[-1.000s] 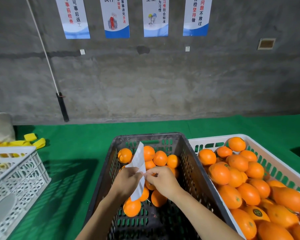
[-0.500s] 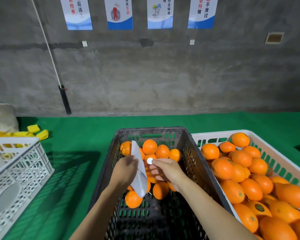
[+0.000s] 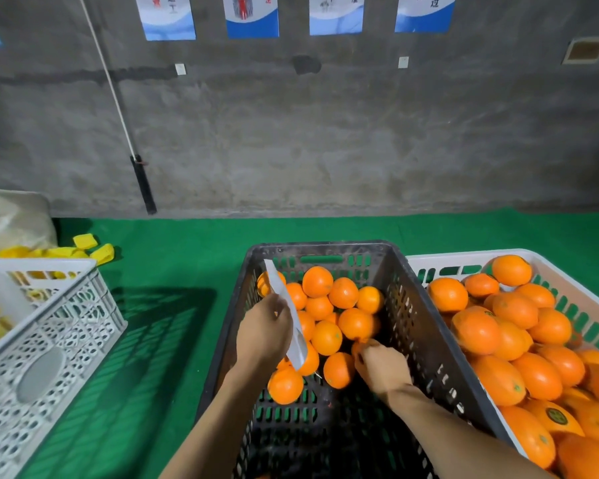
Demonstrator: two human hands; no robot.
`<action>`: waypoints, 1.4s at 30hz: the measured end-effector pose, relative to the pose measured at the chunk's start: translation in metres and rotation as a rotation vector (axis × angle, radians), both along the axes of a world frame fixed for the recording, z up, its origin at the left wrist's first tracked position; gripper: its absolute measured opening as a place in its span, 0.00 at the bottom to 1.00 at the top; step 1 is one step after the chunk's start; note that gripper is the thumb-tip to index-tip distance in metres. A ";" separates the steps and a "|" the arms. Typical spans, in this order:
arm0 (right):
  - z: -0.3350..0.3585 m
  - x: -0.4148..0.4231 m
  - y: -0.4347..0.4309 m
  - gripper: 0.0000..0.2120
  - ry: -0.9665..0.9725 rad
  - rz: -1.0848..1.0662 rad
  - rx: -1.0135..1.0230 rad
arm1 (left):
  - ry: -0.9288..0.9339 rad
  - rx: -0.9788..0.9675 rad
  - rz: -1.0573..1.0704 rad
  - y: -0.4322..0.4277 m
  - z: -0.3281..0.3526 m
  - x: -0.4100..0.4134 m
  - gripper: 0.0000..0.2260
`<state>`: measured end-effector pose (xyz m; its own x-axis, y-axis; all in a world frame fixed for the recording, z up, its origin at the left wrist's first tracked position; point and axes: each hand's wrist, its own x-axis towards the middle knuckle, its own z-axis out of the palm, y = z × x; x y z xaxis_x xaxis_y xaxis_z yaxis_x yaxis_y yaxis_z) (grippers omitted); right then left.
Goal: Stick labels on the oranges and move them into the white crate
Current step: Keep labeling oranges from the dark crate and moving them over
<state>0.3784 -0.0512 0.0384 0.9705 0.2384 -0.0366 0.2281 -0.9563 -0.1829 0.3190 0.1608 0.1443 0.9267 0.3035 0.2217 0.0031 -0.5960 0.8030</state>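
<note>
A black crate (image 3: 322, 247) in front of me holds several oranges (image 3: 325, 337) bunched at its far end. My left hand (image 3: 263, 330) pinches a white label strip (image 3: 291, 323) that stands upright over those oranges. My right hand (image 3: 382, 371) is low in the black crate, its fingers curled onto an orange (image 3: 357, 347) that it mostly hides. No sticker shows at its fingertips. The white crate (image 3: 464, 255) stands against the right side of the black one and is piled with oranges. One orange near its front (image 3: 540, 430) carries a dark round label.
An openwork white crate (image 3: 49, 340) sits at the left on the green mat (image 3: 173, 271), with yellow pieces (image 3: 83, 247) and a pale sack (image 3: 11, 219) behind it. A black-handled pole (image 3: 142, 181) leans on the concrete wall.
My right hand held a small round sticker up beside the strip; it has dropped down and to the right onto an orange. My left hand keeps the strip.
</note>
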 end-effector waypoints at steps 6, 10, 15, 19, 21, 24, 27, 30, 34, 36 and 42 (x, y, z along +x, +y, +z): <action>-0.016 -0.006 -0.001 0.10 0.115 0.184 -0.091 | 0.034 0.100 -0.015 -0.004 0.000 0.003 0.17; -0.019 -0.011 -0.002 0.11 0.216 0.245 -0.091 | 0.048 0.112 -0.044 -0.006 -0.002 0.002 0.17; -0.016 -0.013 -0.002 0.07 0.132 0.169 0.055 | 0.074 0.126 -0.035 -0.005 -0.001 0.002 0.16; -0.021 -0.010 -0.002 0.16 0.131 0.124 0.074 | 0.071 0.123 -0.025 -0.006 0.001 0.000 0.17; -0.022 -0.006 -0.001 0.23 0.147 0.115 0.031 | 0.073 0.127 -0.031 -0.007 0.002 0.000 0.17; -0.022 0.000 0.002 0.33 0.226 0.146 -0.094 | 0.082 0.138 -0.038 -0.007 0.001 0.001 0.17; -0.023 0.007 0.011 0.33 0.229 0.129 -0.190 | 0.097 0.140 -0.054 -0.008 -0.003 0.003 0.17; -0.020 0.011 0.024 0.39 0.254 0.074 -0.243 | 0.112 0.145 -0.069 -0.010 -0.006 0.006 0.17; -0.017 0.011 0.033 0.36 0.272 0.012 -0.192 | 0.113 0.156 -0.071 -0.011 -0.007 0.009 0.18; -0.016 0.009 0.030 0.31 0.283 0.000 -0.125 | 0.112 0.158 -0.066 -0.011 -0.008 0.009 0.18; 0.017 0.002 0.034 0.23 0.335 -0.028 0.060 | 0.074 0.173 -0.037 -0.008 -0.009 0.010 0.17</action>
<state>0.3806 -0.0174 0.0559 0.9131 0.2233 -0.3411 0.1197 -0.9466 -0.2994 0.3293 0.1525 0.1354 0.9520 0.2325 0.1990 0.0338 -0.7260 0.6869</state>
